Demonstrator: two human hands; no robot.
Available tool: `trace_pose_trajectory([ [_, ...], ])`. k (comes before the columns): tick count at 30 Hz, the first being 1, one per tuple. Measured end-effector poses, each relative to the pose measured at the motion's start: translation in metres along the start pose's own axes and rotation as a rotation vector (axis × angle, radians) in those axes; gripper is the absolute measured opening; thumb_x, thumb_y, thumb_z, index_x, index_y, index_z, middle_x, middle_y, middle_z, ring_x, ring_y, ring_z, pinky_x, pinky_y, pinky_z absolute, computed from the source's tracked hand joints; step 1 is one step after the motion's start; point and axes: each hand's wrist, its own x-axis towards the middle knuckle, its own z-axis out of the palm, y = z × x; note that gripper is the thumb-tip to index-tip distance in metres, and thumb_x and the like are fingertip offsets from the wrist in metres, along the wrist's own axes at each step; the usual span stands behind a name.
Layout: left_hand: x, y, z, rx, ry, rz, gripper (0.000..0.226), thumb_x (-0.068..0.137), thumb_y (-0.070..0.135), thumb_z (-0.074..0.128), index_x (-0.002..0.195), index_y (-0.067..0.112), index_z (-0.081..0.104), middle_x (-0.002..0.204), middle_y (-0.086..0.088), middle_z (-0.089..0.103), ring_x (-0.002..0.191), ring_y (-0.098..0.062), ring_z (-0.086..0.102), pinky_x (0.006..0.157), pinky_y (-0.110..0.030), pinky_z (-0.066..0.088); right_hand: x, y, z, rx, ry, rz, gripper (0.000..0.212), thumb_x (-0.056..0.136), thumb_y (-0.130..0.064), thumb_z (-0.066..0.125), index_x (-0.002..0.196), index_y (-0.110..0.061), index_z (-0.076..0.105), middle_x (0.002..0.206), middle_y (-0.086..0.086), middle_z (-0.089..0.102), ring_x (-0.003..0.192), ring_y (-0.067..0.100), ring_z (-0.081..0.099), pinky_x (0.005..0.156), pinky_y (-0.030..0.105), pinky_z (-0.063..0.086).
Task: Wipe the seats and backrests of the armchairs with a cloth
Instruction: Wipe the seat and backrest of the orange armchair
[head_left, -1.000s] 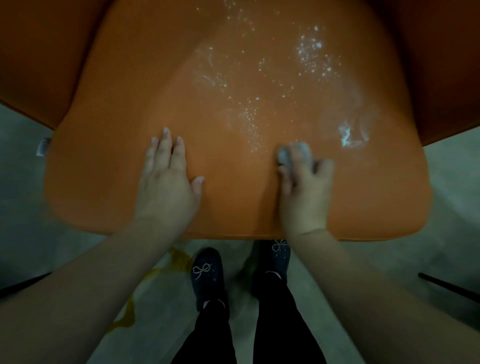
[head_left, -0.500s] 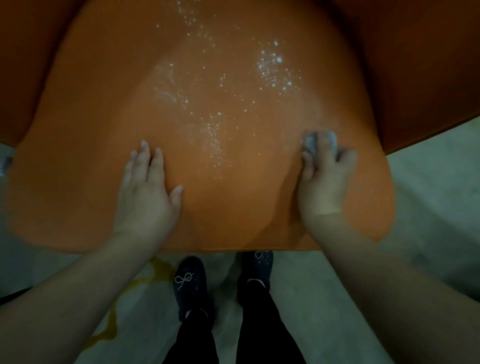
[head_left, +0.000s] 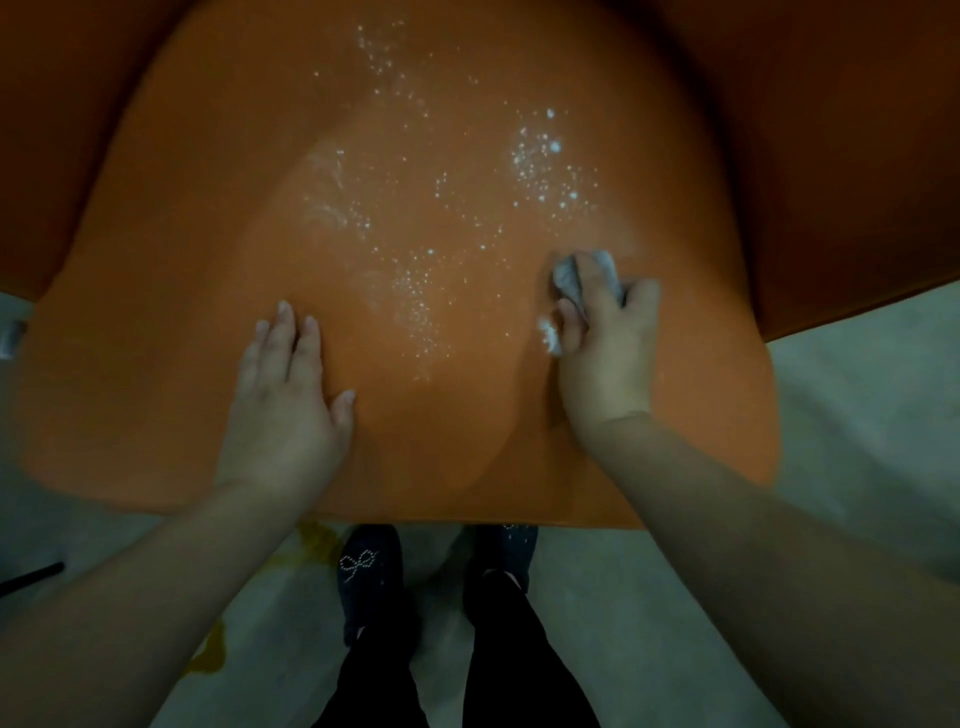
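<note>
Comparing w/ a second ago in the head view (the only cam): the right hand (head_left: 605, 358) has swept the cloth (head_left: 587, 278) across the seat (head_left: 156, 374) from near the middle toward the right side, and a bright white smear that sat near the right edge no longer shows. The hand now sits about where that smear was, so I judge it's been rubbed off, tho the hand could be covering a remnant. The right hand's fingers are curled round the wadded grey-white cloth, pressing it onto the orange seat; a small white bit of cloth or foam peeks out at the knuckles, can't tell which.

The left hand (head_left: 288, 400) hasn't shifted on the cushion: flat, fingers straight, palm down on the front-left part of the seat, holding nothing, prob. bracing.

White speckles (head_left: 545, 161) are spread over the centre and back of the seat as before, plus a faint streak (head_left: 327, 182) on the left. They look untouched, so the seat is only partly done; the right-front patch seems cleared, the middle and rear not yet. The backrest is barely in view at the top, no sign of its state.

Below the seat's front edge: the person's dark shoes (head_left: 369, 566) on a pale floor (head_left: 857, 415), w/ a yellow mark (head_left: 317, 540) just beside the left shoe.
</note>
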Motion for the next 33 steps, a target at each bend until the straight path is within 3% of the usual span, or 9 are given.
trace_pose_trajectory([
  [3, 0.000, 0.001, -0.001, 0.002, -0.013, -0.015, 0.073, 0.095, 0.034, 0.051, 0.153, 0.012, 0.013, 0.162, -0.004, -0.001, 0.148, -0.023, -0.003, 0.117, -0.033, 0.000, 0.021, 0.002, -0.017, 0.014, 0.111, -0.021, 0.046, 0.094, -0.007, 0.053, 0.139, -0.014, 0.049, 0.107, 0.003, 0.031, 0.096, 0.012, 0.038, 0.089, 0.006, 0.028],
  [7, 0.000, 0.002, -0.001, 0.001, -0.020, -0.015, 0.074, 0.094, 0.033, 0.052, 0.153, 0.011, 0.013, 0.161, -0.005, 0.000, 0.148, -0.023, -0.002, 0.117, -0.032, -0.001, 0.044, 0.011, -0.024, 0.083, 0.177, 0.220, 0.045, 0.098, -0.006, 0.048, 0.143, -0.008, 0.041, 0.112, 0.003, 0.040, 0.090, 0.003, 0.036, 0.070, -0.014, 0.015],
  [13, 0.000, 0.003, -0.002, -0.010, -0.032, -0.019, 0.074, 0.095, 0.032, 0.051, 0.154, 0.011, 0.011, 0.161, -0.005, -0.001, 0.148, -0.023, -0.004, 0.119, -0.035, 0.001, 0.028, -0.005, -0.006, -0.016, -0.132, -0.098, 0.046, 0.095, -0.010, 0.053, 0.140, -0.017, 0.048, 0.107, 0.007, 0.036, 0.094, 0.015, 0.039, 0.086, 0.015, 0.033],
  [16, -0.001, 0.003, -0.004, -0.004, -0.038, -0.017, 0.074, 0.095, 0.031, 0.052, 0.153, 0.010, 0.012, 0.161, -0.006, 0.000, 0.148, -0.024, -0.002, 0.119, -0.036, 0.002, 0.045, -0.004, -0.027, 0.030, 0.057, -0.052, 0.043, 0.090, 0.008, 0.049, 0.133, 0.008, 0.048, 0.090, 0.002, 0.037, 0.091, 0.031, 0.049, 0.085, -0.003, 0.025],
  [18, -0.001, 0.003, -0.005, -0.007, -0.042, -0.017, 0.074, 0.094, 0.030, 0.053, 0.153, 0.010, 0.012, 0.161, -0.007, 0.001, 0.148, -0.024, -0.002, 0.120, -0.037, 0.003, 0.055, -0.003, -0.031, 0.100, 0.026, 0.102, 0.040, 0.093, 0.016, 0.036, 0.128, 0.031, 0.025, 0.080, -0.009, 0.026, 0.092, 0.035, 0.052, 0.079, -0.009, 0.023],
  [20, -0.001, 0.003, -0.004, -0.006, -0.049, -0.012, 0.074, 0.094, 0.030, 0.053, 0.153, 0.010, 0.012, 0.161, -0.007, 0.002, 0.148, -0.025, -0.002, 0.120, -0.038, 0.004, 0.057, 0.003, -0.026, 0.038, 0.019, 0.166, 0.044, 0.099, 0.002, 0.040, 0.140, 0.016, 0.030, 0.093, -0.004, 0.039, 0.101, 0.028, 0.046, 0.080, -0.002, 0.027],
  [23, 0.000, 0.004, -0.005, -0.013, -0.058, -0.024, 0.075, 0.094, 0.029, 0.053, 0.153, 0.010, 0.012, 0.161, -0.007, 0.001, 0.148, -0.024, -0.002, 0.120, -0.039, 0.005, 0.044, 0.005, -0.011, -0.111, -0.037, 0.015, 0.050, 0.096, -0.014, 0.050, 0.145, -0.016, 0.039, 0.118, 0.012, 0.040, 0.102, 0.021, 0.043, 0.090, 0.016, 0.028],
  [28, 0.000, 0.004, -0.006, -0.013, -0.052, -0.024, 0.074, 0.094, 0.029, 0.053, 0.153, 0.011, 0.013, 0.161, -0.006, 0.002, 0.148, -0.024, -0.001, 0.119, -0.037, 0.005, 0.047, 0.025, -0.032, -0.124, -0.029, -0.130, 0.048, 0.092, -0.010, 0.056, 0.139, -0.018, 0.049, 0.114, 0.018, 0.043, 0.101, 0.032, 0.049, 0.095, 0.032, 0.038],
  [33, 0.000, 0.005, -0.005, -0.011, -0.064, -0.037, 0.074, 0.094, 0.030, 0.052, 0.153, 0.010, 0.011, 0.161, -0.006, -0.001, 0.148, -0.024, -0.003, 0.120, -0.041, 0.007, 0.025, 0.034, -0.032, -0.152, 0.011, 0.105, 0.051, 0.095, -0.011, 0.052, 0.145, -0.015, 0.041, 0.120, 0.021, 0.040, 0.105, 0.034, 0.047, 0.098, 0.034, 0.035],
])
